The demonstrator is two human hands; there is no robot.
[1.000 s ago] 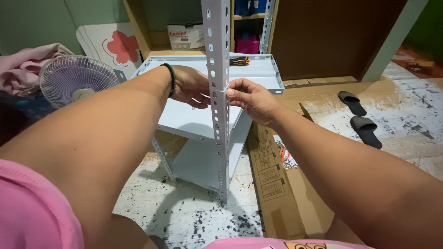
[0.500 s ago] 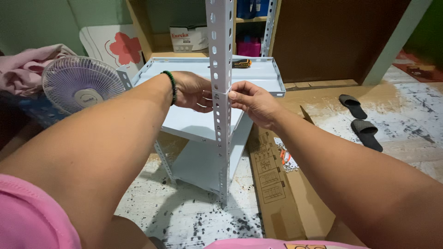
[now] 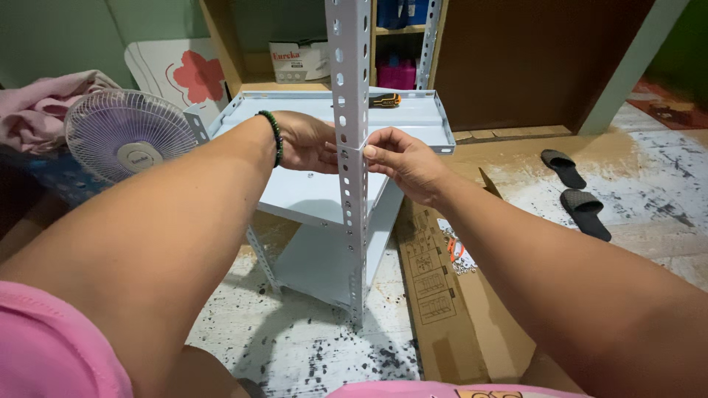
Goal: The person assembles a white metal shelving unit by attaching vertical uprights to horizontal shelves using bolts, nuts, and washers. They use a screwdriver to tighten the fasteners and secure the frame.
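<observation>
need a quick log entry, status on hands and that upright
Left hand and right hand both pinching slotted post at joint. Shelf behind. Nothing blocking.

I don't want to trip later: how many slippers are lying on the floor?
2: both dark slippers lie at the right, one farther off, one nearer. More may be hidden.

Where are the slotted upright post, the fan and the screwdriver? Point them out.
Slotted upright post (image 3: pixel 357 214), head view, lower perforated face.
Fan (image 3: pixel 125 133), head view, front grille.
Screwdriver (image 3: pixel 385 98), head view, orange-black handle.
</observation>
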